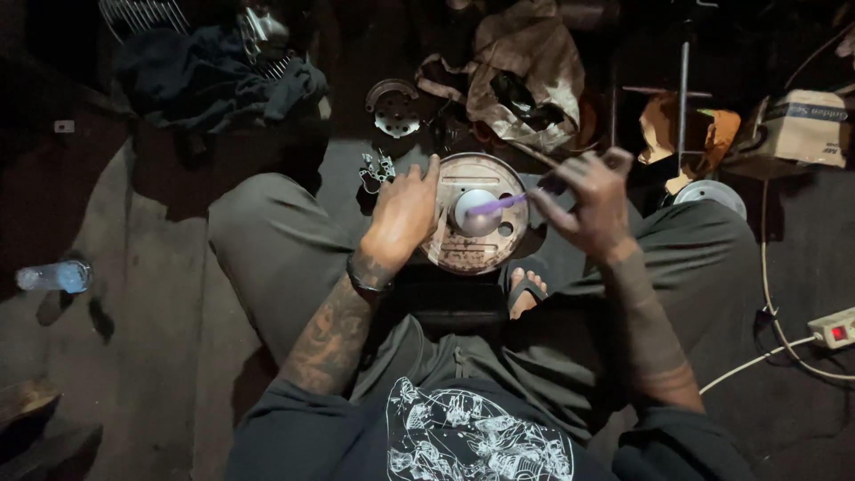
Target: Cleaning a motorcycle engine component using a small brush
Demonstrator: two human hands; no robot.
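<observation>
Head-camera view looks straight down on a seated person's lap and a dim floor. Just above centre lies a round rusty metal plate (476, 214) with slots and holes and a pale domed hub (475, 209) in its middle. The left hand (403, 218) rests at the plate's nine o'clock edge, fingers curled over the rim and gripping it. The right hand (588, 205) sits at the plate's three o'clock, fingers pinched shut around the end of a slim purple tool (500, 204), perhaps a brush, whose tip lies across the hub; whether the tip touches the hub cannot be told.

Below the plate, at six o'clock, is a dark block (450, 303) between the knees, and a sandalled foot (525, 289) shows at about five o'clock. At twelve o'clock from the plate lies a stained crumpled cloth (525, 62), and at eleven o'clock a smaller round metal part (393, 107). A heap of dark fabric (214, 80) sits at ten o'clock in the frame. A clear plastic bottle (55, 276) lies at nine o'clock, well apart from the hands. At two o'clock stands a cardboard box (802, 125), with a pale round disc (710, 194) near the right knee. A white power strip (833, 328) with its cord lies at four o'clock.
</observation>
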